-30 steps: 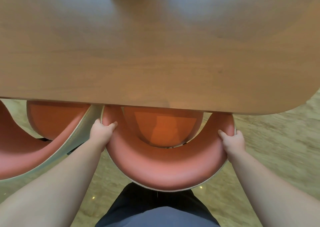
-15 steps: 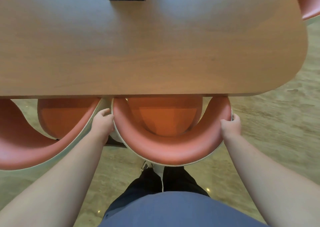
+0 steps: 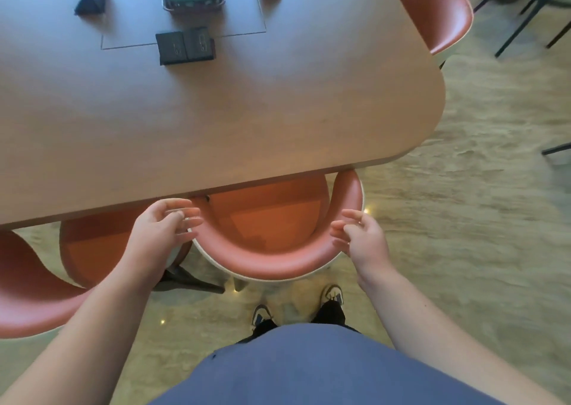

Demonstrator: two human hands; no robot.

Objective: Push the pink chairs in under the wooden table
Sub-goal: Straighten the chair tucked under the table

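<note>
Both hands have let go: the left hand [image 3: 160, 228] and the right hand [image 3: 360, 237] now hover with fingers spread and relaxed on either side of the pink chair [image 3: 278, 262], where half a second ago they were pressed against the ends of its curved backrest. The left looks clear of it; whether the right just brushes the rim I cannot tell. That chair sits with its seat partly under the edge of the wooden counter [image 3: 216, 111], only the backrest and rear of the seat showing. The release suggests this chair is judged pushed in. A second pink chair [image 3: 34, 299] to the left stands farther out from the counter and is probably next. Another pink chair [image 3: 438, 12] sits at the counter's far end.
</note>
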